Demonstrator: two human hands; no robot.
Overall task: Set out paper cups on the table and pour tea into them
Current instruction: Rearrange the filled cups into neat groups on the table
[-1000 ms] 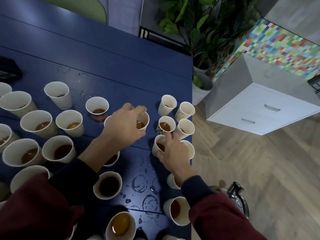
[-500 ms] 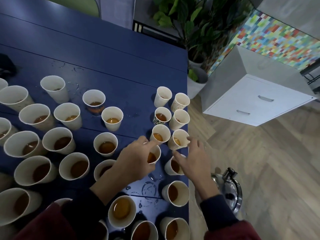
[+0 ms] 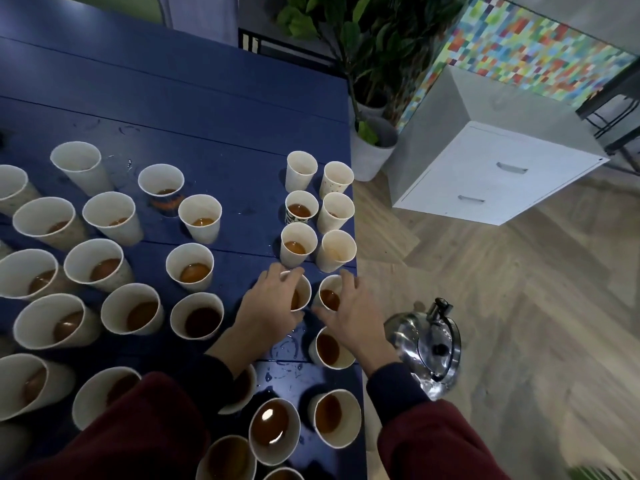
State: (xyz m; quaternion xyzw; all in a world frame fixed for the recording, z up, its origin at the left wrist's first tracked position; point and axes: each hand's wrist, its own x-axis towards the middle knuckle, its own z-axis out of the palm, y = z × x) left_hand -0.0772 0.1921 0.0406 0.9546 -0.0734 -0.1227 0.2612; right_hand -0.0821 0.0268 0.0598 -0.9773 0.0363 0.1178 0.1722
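Note:
Several white paper cups holding brown tea stand across the dark blue table (image 3: pixel 194 98). My left hand (image 3: pixel 268 304) grips one cup of tea (image 3: pixel 300 295) from its left side, fingers curled over the rim. My right hand (image 3: pixel 349 313) curls round the neighbouring cup of tea (image 3: pixel 328 295) at the table's right edge. A double row of cups (image 3: pixel 318 216) runs away from my hands along that edge. A steel kettle (image 3: pixel 429 348) sits on the floor, right of my right wrist.
Wet rings and drops (image 3: pixel 287 351) mark the table near my wrists. A potted plant (image 3: pixel 372 143) and a white drawer cabinet (image 3: pixel 491 174) stand on the wood floor to the right. The far half of the table holds no cups.
Both hands drew back toward me from the farther cups. My left hand now grips a nearer cup, and my right hand has closed round the cup beside it.

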